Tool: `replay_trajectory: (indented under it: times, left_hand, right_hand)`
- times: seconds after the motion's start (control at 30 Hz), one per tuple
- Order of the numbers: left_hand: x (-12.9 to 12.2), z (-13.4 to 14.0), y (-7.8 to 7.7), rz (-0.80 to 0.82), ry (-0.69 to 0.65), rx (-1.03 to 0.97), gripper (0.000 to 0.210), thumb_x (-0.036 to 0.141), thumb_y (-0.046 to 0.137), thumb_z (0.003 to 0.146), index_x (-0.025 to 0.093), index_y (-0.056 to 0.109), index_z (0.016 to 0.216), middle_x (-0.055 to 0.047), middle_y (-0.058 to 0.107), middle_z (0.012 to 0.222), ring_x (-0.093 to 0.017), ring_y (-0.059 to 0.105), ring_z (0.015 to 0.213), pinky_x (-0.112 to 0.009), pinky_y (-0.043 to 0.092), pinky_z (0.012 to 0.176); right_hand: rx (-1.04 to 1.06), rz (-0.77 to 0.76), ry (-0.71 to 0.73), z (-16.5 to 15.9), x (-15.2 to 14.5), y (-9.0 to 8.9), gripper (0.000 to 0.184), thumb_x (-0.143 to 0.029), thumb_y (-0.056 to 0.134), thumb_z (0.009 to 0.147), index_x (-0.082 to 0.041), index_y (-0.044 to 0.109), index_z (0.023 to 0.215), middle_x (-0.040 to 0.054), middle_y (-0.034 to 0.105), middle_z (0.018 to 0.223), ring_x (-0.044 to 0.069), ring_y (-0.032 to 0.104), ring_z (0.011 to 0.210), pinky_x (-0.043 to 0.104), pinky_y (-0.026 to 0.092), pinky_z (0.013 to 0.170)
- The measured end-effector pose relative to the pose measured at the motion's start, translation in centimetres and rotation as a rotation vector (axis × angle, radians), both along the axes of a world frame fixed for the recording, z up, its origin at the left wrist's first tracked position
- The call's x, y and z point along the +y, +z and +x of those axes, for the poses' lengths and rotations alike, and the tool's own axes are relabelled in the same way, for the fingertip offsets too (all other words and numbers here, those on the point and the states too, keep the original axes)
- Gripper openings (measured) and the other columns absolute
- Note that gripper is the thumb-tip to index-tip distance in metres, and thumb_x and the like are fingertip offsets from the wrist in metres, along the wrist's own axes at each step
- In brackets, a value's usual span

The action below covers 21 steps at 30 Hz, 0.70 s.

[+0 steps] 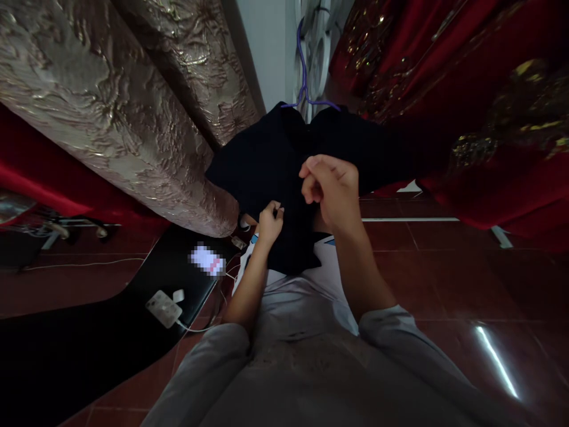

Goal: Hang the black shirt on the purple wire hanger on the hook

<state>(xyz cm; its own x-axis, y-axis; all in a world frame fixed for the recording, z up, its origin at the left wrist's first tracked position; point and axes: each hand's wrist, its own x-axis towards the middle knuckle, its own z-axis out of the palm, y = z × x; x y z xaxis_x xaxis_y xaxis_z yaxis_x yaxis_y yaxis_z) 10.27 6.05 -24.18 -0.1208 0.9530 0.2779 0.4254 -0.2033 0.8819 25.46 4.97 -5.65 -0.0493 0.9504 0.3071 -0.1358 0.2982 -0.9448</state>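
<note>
A dark shirt (253,157) with a collar hangs in front of me on a purple hanger (304,77), its lower part reaching down over my lap. My left hand (269,224) is closed in a pinch on the cloth at the lower front of the shirt. Higher up, below the collar, my right hand (333,187) is in front of the shirt with its fingers curled and thumb pressed in. What its fingertips hold, if anything, is too dark to make out.
To my left, a black bench (111,320) bears a blurred-out phone (207,259), a white power strip (163,308) and cables. A beige patterned curtain (133,112) hangs at the left, red cloth with gold decoration (480,107) at the right. Reddish tiles (427,267) cover the floor.
</note>
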Motion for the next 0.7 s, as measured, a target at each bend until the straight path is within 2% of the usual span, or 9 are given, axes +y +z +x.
replay_trajectory:
  times: [0.1,0.13,0.2,0.27,0.37,0.43,0.53,0.6,0.7]
  left_hand:
    - [-1.8,-0.1,3.7,0.014,-0.098,0.002,0.007,0.014,0.071,0.084,0.018,0.068,0.089,-0.003,0.069,0.085,-0.017,0.065,0.08,-0.028,0.048,0.08]
    - [-2.5,0.0,5.5,0.081,-0.103,-0.032,0.006,0.016,0.068,0.088,0.018,0.07,0.093,-0.003,0.071,0.088,-0.017,0.067,0.082,-0.029,0.05,0.082]
    - [-3.2,0.3,9.4,0.333,0.009,-0.099,0.008,0.024,0.065,0.096,0.02,0.071,0.1,-0.004,0.07,0.093,-0.016,0.067,0.086,-0.03,0.052,0.084]
    - [-2.8,0.5,13.3,0.511,0.045,-0.117,0.018,0.033,0.065,0.099,0.023,0.07,0.113,-0.004,0.068,0.1,-0.018,0.068,0.095,-0.034,0.054,0.09]
    - [-1.3,0.9,17.4,0.513,-0.087,-0.069,0.025,0.044,0.065,0.099,0.024,0.069,0.114,-0.004,0.065,0.102,-0.023,0.069,0.107,-0.042,0.056,0.097]
    - [-0.6,1.4,18.6,0.504,-0.188,-0.017,0.025,0.046,0.063,0.1,0.023,0.071,0.106,-0.005,0.065,0.1,-0.024,0.069,0.108,-0.044,0.057,0.098]
    - [-0.7,1.7,19.0,0.534,-0.207,0.002,0.026,0.046,0.06,0.102,0.022,0.07,0.1,-0.005,0.064,0.097,-0.024,0.068,0.109,-0.045,0.056,0.101]
    - [-0.4,0.7,18.8,0.608,-0.082,-0.024,0.028,0.047,0.057,0.103,0.021,0.068,0.102,-0.005,0.062,0.101,-0.023,0.066,0.113,-0.046,0.053,0.107]
    - [2.0,-3.3,17.3,0.793,0.272,-0.14,0.033,0.049,0.053,0.105,0.017,0.064,0.108,-0.006,0.061,0.11,-0.019,0.062,0.117,-0.044,0.047,0.115]
  right_hand:
    - [-0.023,0.011,0.061,-0.4,-0.5,-0.5,0.039,-0.052,0.061,0.097,-0.019,0.065,0.076,-0.0054,0.05,0.05,0.004,0.043,0.04,0.017,0.032,0.042]
    - [-0.028,0.017,0.064,-0.4,-0.6,-0.6,0.039,-0.05,0.061,0.097,-0.019,0.065,0.075,-0.0053,0.05,0.05,0.004,0.044,0.041,0.017,0.033,0.042]
    - [-0.041,0.028,0.051,-0.2,-0.6,-0.1,0.039,-0.049,0.062,0.097,-0.019,0.063,0.072,-0.0054,0.05,0.05,0.004,0.044,0.042,0.017,0.034,0.043]
    - [-0.061,0.043,0.034,0.1,-0.7,0.9,0.04,-0.048,0.063,0.097,-0.019,0.063,0.071,-0.0054,0.049,0.051,0.004,0.044,0.043,0.017,0.034,0.044]
    - [-0.071,0.101,-0.004,0.4,-1.0,1.9,0.036,-0.043,0.062,0.098,-0.019,0.064,0.071,-0.0053,0.05,0.051,0.004,0.043,0.043,0.018,0.033,0.045]
    - [-0.071,0.126,-0.043,0.6,-0.9,1.4,0.035,-0.04,0.06,0.099,-0.019,0.065,0.072,-0.0054,0.049,0.05,0.004,0.04,0.042,0.019,0.03,0.045]
    - [-0.119,0.084,-0.097,0.6,-0.2,-1.7,0.032,-0.039,0.06,0.097,-0.019,0.066,0.072,-0.0053,0.046,0.049,0.006,0.038,0.042,0.021,0.025,0.043]
    - [-0.189,0.021,-0.099,0.3,0.3,-4.4,0.031,-0.036,0.06,0.095,-0.019,0.067,0.071,-0.0047,0.046,0.049,0.007,0.038,0.043,0.022,0.024,0.044]
    - [-0.259,-0.065,-0.065,-0.4,0.4,-7.2,0.03,-0.035,0.06,0.092,-0.018,0.066,0.068,-0.0032,0.05,0.052,0.008,0.043,0.047,0.023,0.025,0.046]
